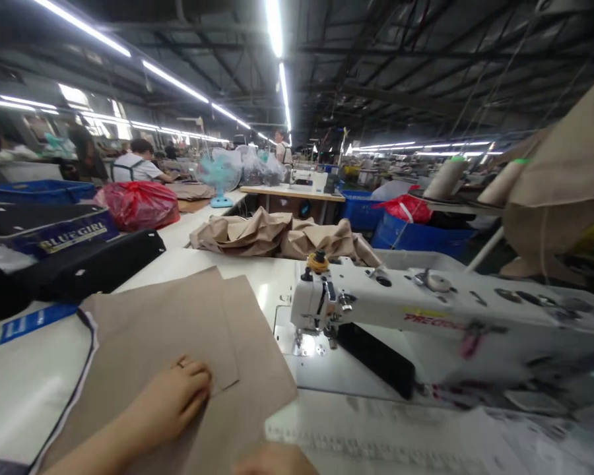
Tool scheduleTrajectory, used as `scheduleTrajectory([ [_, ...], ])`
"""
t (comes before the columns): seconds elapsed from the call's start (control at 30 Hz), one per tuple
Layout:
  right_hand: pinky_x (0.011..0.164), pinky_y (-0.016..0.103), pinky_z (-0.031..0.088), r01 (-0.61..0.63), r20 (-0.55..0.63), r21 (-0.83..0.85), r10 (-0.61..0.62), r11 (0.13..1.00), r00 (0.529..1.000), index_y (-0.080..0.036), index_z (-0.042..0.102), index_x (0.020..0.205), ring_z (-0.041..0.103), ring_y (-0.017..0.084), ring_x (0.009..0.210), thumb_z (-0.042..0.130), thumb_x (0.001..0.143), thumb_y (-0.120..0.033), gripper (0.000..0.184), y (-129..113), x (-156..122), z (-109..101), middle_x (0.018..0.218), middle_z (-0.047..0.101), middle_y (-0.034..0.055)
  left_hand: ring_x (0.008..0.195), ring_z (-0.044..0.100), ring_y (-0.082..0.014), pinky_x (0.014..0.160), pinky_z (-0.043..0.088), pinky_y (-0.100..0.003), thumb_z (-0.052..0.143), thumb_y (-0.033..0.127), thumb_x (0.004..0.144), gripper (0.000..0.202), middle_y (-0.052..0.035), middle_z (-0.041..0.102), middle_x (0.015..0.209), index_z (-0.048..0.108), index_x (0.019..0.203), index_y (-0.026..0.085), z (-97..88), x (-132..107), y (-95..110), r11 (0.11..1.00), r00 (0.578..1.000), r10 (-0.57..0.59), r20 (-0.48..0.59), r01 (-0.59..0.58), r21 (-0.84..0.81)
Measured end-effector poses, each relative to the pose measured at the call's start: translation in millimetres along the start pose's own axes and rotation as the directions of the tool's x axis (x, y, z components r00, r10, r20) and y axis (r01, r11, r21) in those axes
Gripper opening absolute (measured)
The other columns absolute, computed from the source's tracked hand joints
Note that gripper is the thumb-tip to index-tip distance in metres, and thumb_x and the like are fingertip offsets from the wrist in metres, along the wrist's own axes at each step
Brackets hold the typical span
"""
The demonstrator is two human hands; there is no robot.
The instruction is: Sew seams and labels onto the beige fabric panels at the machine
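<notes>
Beige fabric pieces lie overlapped on the white sewing table, with a stitched or cut line near the right side of the upper one. My left hand, a ring on one finger, is on the upper piece; its fingers are curled closed on the cloth near the edge. At the bottom edge of the view my right hand is smeared and cut off beside the lower piece, so its fingers cannot be made out. A white sewing machine stands right of the fabric, its needle area apart from both hands.
A black phone lies under the machine arm. Crumpled beige cloth is heaped behind. Black rolls and a red bag are at left. Thread cones stand at right; a fan and other people are farther back.
</notes>
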State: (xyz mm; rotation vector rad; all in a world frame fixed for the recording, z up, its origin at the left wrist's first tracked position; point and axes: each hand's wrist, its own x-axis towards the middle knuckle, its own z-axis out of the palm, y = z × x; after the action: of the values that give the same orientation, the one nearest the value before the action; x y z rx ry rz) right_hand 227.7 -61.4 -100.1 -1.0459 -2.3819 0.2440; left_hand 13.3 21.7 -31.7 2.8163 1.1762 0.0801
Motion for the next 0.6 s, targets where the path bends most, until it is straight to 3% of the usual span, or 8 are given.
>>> scheduleTrajectory([
  [0.1,0.065,0.029,0.041,-0.193,0.012,-0.088,0.195,0.977,0.981,-0.023,0.06,0.073,0.054,0.018,0.073,0.044,0.081,-0.022,0.018,12,-14,-40,0.073,0.061,0.0025,0.108,0.054,-0.0195,0.095,0.04,-0.037,0.039,0.019,0.086,0.029,-0.0053,0.06,0.117,0.058,0.107,0.023,6.8,30,17,0.996,0.995,0.081,-0.06,-0.083,-0.043],
  [0.2,0.065,0.031,0.038,-0.245,0.102,-0.166,0.264,0.955,0.959,-0.024,0.061,0.087,0.051,0.019,0.073,0.048,0.073,-0.017,0.021,22,-26,-55,0.074,0.058,0.0029,0.121,0.044,-0.0217,0.104,0.029,-0.047,0.041,0.019,0.086,0.036,-0.0033,0.053,0.129,0.051,0.12,0.028,30.6,44,26,0.986,0.989,0.139,-0.06,-0.143,-0.083],
  [0.3,0.063,0.031,0.035,-0.189,0.132,-0.194,0.216,0.963,0.967,-0.026,0.057,0.107,0.05,0.019,0.071,0.05,0.068,-0.016,0.041,24,-34,-50,0.077,0.057,0.0032,0.122,0.043,-0.0221,0.106,0.024,-0.051,0.039,0.017,0.086,0.037,-0.0026,0.052,0.13,0.052,0.119,0.029,47.1,45,28,0.987,0.994,0.097,-0.049,-0.103,-0.122],
  [0.37,0.061,0.031,0.033,-0.167,0.101,-0.212,0.192,0.963,0.976,-0.026,0.056,0.11,0.049,0.019,0.07,0.049,0.067,-0.014,0.045,22,-33,-44,0.076,0.055,0.0032,0.123,0.042,-0.0219,0.106,0.024,-0.051,0.039,0.018,0.086,0.037,-0.0022,0.052,0.13,0.053,0.119,0.029,49.4,44,27,0.985,0.994,0.093,-0.052,-0.099,-0.141],
  [0.6,0.056,0.03,0.028,-0.14,0.047,-0.246,0.156,0.959,0.987,-0.022,0.059,0.081,0.049,0.018,0.065,0.05,0.067,-0.015,0.018,16,-18,-36,0.066,0.058,0.0015,0.123,0.042,-0.0222,0.107,0.021,-0.053,0.038,0.023,0.088,0.033,-0.0025,0.054,0.128,0.057,0.115,0.029,46.5,45,34,0.967,0.995,0.058,-0.081,-0.076,-0.243],
])
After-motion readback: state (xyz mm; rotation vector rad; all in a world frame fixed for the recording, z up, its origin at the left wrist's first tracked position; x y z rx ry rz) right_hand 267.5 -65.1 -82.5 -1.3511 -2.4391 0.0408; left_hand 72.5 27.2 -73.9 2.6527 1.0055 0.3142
